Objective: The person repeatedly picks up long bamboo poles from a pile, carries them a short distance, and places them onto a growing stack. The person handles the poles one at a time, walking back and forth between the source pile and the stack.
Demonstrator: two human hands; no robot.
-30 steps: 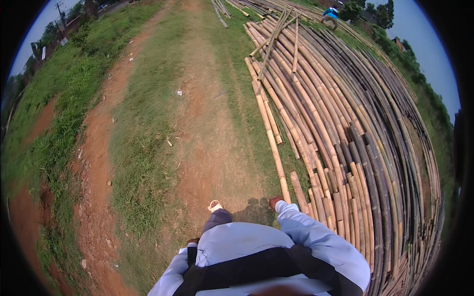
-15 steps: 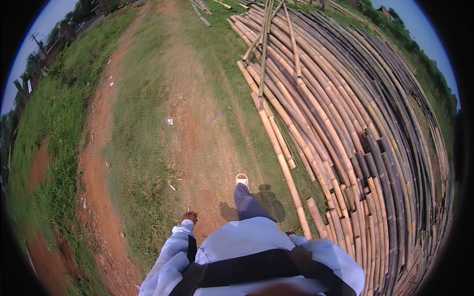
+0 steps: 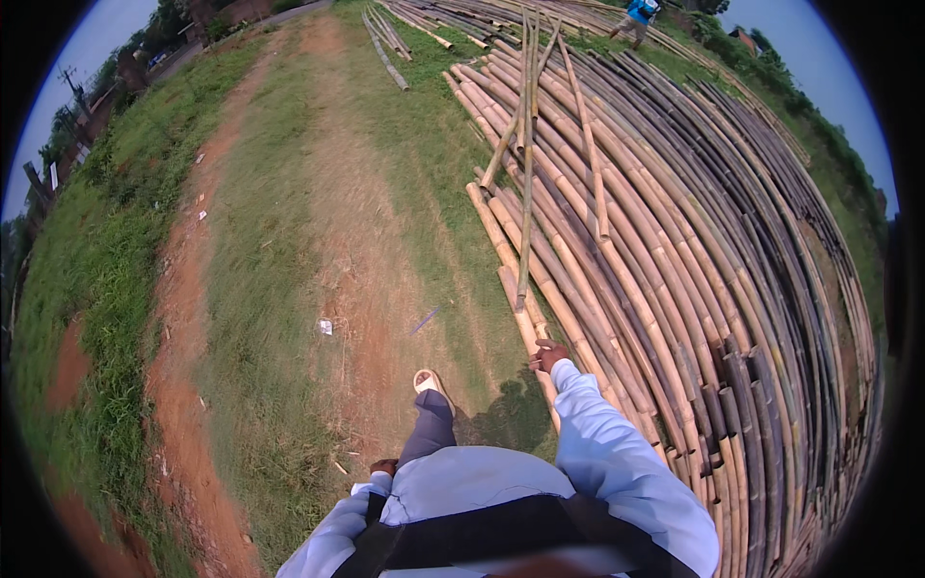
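Observation:
My right hand (image 3: 550, 356) reaches forward at the end of a pale blue sleeve. Its fingers are loosely spread and hold nothing that shows. In the picture it overlaps a tan bamboo pole (image 3: 525, 323) at the near left edge of a large stack; whether it touches the pole I cannot tell. Low by my left side is my left hand (image 3: 383, 466), next to my dark trouser leg, its fingers too hidden to read. The bamboo stack (image 3: 665, 231) fills the right side, tan poles nearer and darker ones farther right.
Several loose poles (image 3: 524, 144) lie crosswise over the stack's far end. More bamboo (image 3: 387, 53) rests on the grass ahead. A worn dirt path (image 3: 361, 260) runs forward, with a white scrap (image 3: 326, 328) on it. Far off walks a person in blue (image 3: 640, 13).
My right arm has swung forward into view, and my left hand has drawn back toward my body. The stack and the white scrap sit closer, and a distant person now shows.

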